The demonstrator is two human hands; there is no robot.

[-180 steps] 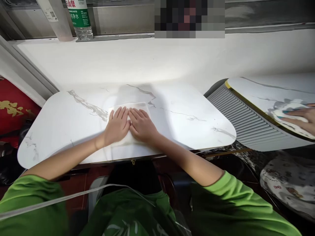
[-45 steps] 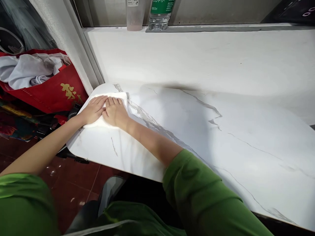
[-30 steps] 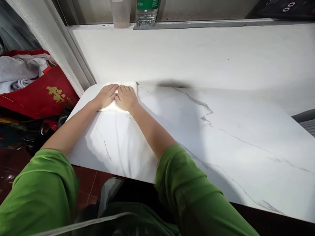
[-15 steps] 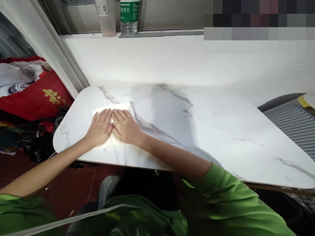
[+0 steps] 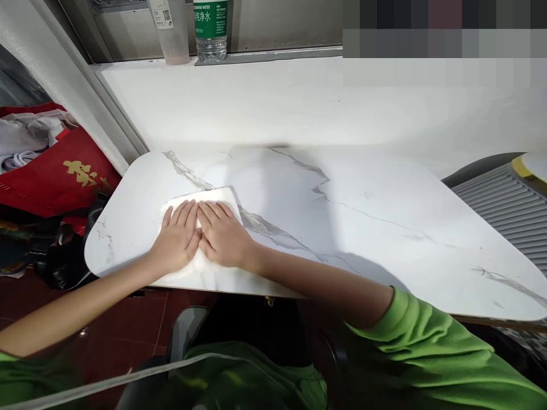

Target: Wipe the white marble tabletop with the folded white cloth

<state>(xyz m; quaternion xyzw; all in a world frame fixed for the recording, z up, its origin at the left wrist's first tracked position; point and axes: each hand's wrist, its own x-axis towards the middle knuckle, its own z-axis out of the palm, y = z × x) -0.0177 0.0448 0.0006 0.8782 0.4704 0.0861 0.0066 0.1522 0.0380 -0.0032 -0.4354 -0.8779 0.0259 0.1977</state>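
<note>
A white folded cloth (image 5: 216, 197) lies on the left part of a white marble-patterned table (image 5: 342, 228). My left hand (image 5: 177, 239) rests flat on the cloth with fingers stretched out. My right hand (image 5: 222, 233) lies flat beside it, also on the cloth, thumbs touching. Most of the cloth is hidden under both palms; only its far edge and corners show.
A white ledge (image 5: 299, 97) runs behind the table, with a water bottle (image 5: 211, 28) and a clear cup (image 5: 168, 31) at its back. A red bag (image 5: 55, 171) with clothes stands on the left. A grey ribbed panel (image 5: 504, 210) is at the right.
Both hands slid the cloth from the table's far left corner back toward the near edge. The view swung a little to the left.
</note>
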